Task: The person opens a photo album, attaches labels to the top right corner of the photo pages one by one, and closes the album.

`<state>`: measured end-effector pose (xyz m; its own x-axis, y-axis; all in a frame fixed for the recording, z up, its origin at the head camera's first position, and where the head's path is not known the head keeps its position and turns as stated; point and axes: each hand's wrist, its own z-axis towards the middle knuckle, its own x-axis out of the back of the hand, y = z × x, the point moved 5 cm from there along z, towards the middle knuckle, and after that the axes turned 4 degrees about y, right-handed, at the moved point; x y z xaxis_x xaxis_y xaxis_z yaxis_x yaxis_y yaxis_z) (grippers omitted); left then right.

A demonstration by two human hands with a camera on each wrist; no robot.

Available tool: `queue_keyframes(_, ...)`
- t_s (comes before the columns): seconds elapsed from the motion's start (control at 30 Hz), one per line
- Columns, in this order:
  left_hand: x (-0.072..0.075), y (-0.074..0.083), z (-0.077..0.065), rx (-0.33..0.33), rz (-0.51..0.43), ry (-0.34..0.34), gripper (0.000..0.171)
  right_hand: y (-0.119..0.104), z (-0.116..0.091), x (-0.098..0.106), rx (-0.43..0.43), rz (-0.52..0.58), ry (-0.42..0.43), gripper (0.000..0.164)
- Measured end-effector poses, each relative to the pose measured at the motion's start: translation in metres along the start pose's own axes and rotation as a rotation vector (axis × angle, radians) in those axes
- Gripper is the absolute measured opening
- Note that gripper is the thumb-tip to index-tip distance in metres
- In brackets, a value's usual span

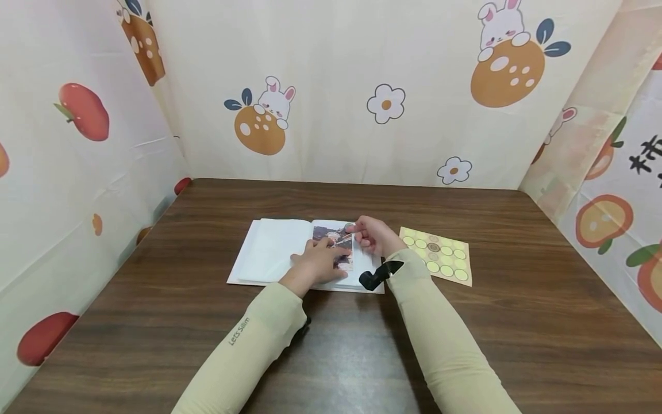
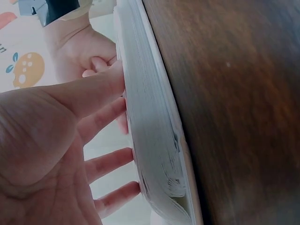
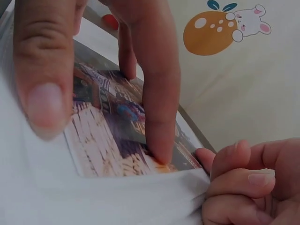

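Observation:
An album (image 1: 279, 250) with white pages lies open on the table, a colour photo (image 3: 112, 136) on its right page. My left hand (image 1: 317, 261) rests there with fingers spread, fingertips pressing on the photo and page. In the right wrist view its thumb and forefinger stand close over the picture. My right hand (image 1: 374, 234) is at the photo's upper right corner, fingers curled. Its fingertips (image 3: 234, 154) seem to pinch the page edge beside that corner, where the white surface creases. The left wrist view shows the thick stack of pages (image 2: 150, 112) edge-on.
Right of the album, partly behind my right wrist, lies a yellow sheet of round stickers (image 1: 457, 259), one of them brown. The brown wooden table (image 1: 181, 322) ends at a printed cloth backdrop (image 1: 331, 149), with cloth along both sides.

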<state>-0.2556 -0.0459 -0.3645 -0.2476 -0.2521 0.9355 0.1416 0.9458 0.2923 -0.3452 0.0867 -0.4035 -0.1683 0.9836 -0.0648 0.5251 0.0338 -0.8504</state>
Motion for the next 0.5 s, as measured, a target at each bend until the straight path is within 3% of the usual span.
queue_keyframes(0.5, 0.0005, -0.0008, 0.0006, -0.006, -0.005, -0.003, 0.052, 0.0032, 0.0040, -0.0009, -0.008, 0.025, -0.072, 0.042)
